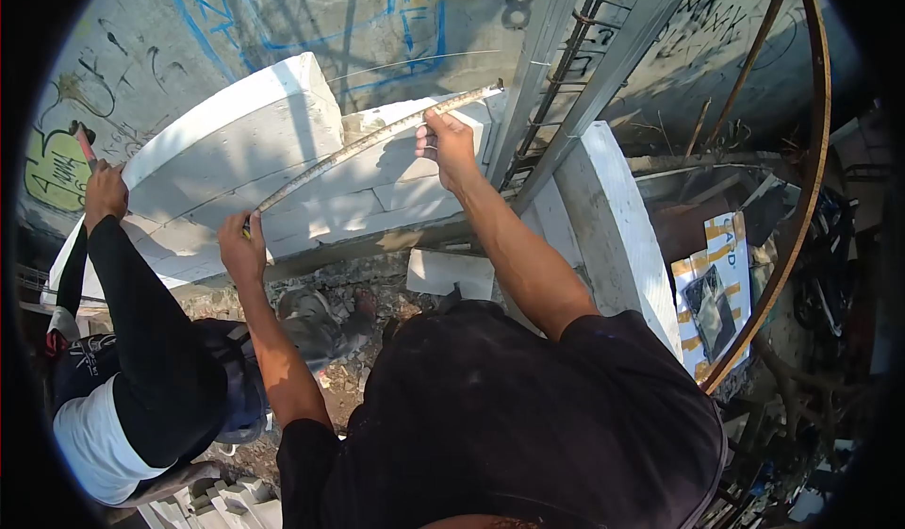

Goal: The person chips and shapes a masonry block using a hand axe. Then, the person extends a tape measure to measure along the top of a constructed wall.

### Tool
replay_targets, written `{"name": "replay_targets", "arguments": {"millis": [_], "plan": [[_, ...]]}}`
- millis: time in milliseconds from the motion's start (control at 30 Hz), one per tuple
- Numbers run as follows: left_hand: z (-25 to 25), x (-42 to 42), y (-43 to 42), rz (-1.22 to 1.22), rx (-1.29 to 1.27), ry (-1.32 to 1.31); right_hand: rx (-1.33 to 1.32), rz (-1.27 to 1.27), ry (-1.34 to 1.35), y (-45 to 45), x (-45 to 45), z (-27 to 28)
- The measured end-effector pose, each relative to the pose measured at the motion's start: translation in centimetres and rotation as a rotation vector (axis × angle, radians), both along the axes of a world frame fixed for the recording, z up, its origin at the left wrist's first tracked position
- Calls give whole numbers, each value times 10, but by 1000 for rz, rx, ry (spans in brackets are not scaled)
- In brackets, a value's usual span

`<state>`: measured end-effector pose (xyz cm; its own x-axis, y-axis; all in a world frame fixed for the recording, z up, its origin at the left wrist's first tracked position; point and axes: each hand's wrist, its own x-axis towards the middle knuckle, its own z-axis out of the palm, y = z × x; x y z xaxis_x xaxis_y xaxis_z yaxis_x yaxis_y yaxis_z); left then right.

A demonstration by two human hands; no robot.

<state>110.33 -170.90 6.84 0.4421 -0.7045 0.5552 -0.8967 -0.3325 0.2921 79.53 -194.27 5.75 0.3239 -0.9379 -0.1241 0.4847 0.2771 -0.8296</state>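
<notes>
A tape measure's blade [353, 147] stretches slantwise over the top of a low wall of white blocks [325, 218]. My left hand [243, 246] is closed round the yellow and dark tape case, which is mostly hidden by the fingers. Farther right, my right hand [447, 149] pinches the blade near its hooked end, which reaches toward a metal channel post [542, 67]. A taller curved section of white block [236, 105] rises behind the blade on the left.
At left a co-worker's hand [106, 194] grips a red-handled tool [85, 142] over the wall. Steel rebar [575, 34] stands between the channel posts. Another white block wall [622, 218], a curved rusty strip [818, 152] and a taped board [740, 246] lie right. Rubble covers the ground.
</notes>
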Motion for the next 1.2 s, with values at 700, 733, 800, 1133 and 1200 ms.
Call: {"name": "replay_targets", "arguments": {"millis": [700, 733, 800, 1133, 1200], "plan": [[35, 10, -83, 239, 12, -120, 15, -320, -163, -59, -22, 11], [36, 9, -85, 230, 24, -101, 16, -300, -160, -59, -23, 11], [37, 8, -85, 244, 10, -96, -12, -275, -183, -60, -25, 7], [45, 1, -99, 428, -3, -118, 37, -245, -126, -65, -27, 11], [44, 1, -101, 445, -4, -101, 40, -239, -109, -64, -29, 13]]}}
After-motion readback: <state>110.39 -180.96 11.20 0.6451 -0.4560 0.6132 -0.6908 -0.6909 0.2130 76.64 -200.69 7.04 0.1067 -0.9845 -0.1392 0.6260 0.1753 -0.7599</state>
